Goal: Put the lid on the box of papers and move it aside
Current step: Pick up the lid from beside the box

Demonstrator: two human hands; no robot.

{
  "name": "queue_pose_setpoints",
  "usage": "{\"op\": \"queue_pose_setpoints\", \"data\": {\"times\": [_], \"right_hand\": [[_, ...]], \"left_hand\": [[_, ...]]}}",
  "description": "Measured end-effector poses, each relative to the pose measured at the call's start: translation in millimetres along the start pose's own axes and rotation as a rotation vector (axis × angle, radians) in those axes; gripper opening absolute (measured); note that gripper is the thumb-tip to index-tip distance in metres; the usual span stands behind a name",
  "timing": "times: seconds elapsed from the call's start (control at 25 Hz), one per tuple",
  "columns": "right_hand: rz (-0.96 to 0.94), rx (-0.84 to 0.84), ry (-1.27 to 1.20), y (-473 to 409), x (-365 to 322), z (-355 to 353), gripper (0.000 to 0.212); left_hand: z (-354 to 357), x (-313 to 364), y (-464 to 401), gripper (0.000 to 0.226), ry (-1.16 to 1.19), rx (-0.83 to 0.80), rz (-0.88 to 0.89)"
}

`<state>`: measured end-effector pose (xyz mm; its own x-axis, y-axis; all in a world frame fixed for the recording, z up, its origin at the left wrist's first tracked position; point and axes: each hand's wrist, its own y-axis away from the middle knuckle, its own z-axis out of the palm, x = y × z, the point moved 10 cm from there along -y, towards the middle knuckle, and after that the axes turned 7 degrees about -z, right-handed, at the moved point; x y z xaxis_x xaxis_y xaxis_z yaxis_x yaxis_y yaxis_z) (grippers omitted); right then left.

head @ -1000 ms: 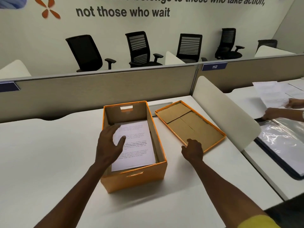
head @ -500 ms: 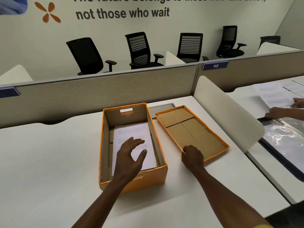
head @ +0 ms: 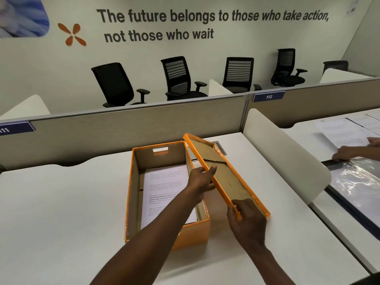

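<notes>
Fingers [head: 212, 168] of the left hand [head: 200, 179] and right hand [head: 245, 218] are clamped on the lid [head: 228, 177], held tilted. The box [head: 191, 233] of papers [head: 164, 188] is left open on the bench [head: 61, 202].

Left of the box [head: 164, 235], the counter [head: 61, 202] lies bare across the lower left of the frame. At centre right the tilted lid [head: 226, 177] leans over the box's right wall. A white divider [head: 287, 161] blocks the right, and a partition [head: 123, 130] walls off the back.
</notes>
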<state>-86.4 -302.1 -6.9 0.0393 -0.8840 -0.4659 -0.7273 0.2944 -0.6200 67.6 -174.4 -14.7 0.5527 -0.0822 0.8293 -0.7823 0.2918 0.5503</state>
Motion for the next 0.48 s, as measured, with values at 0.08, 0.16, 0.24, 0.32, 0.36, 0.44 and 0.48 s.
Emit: {"op": "queue_pose_setpoints", "data": {"times": [0.08,0.16,0.24,0.32,0.36,0.44,0.48], "right_hand": [[-0.054,-0.046,-0.018,2,-10,-2,0.021],[-0.084,-0.126,-0.054,-1,-21,-3,0.021],[-0.023,-0.134,-0.136,-11,-23,-19,0.027],[0.07,-0.036,-0.188,-37,-18,-52,0.04],[0.071,0.021,-0.18,-57,-23,-69,0.044],[-0.018,0.088,-0.129,-106,-51,-93,0.046],[-0.08,0.103,-0.092,-130,-73,-99,0.046]], "left_hand": [[-8,3,-3,0.049,0.051,0.043,0.019],[-20,-2,-2,0.046,0.07,0.104,0.046],[-22,-6,8,0.04,0.053,0.123,0.109],[-14,-2,23,0.027,0.024,0.102,0.212],[-8,3,33,0.026,0.001,0.086,0.279],[1,13,53,0.036,-0.091,0.074,0.435],[2,15,63,0.044,-0.16,0.097,0.504]]}}
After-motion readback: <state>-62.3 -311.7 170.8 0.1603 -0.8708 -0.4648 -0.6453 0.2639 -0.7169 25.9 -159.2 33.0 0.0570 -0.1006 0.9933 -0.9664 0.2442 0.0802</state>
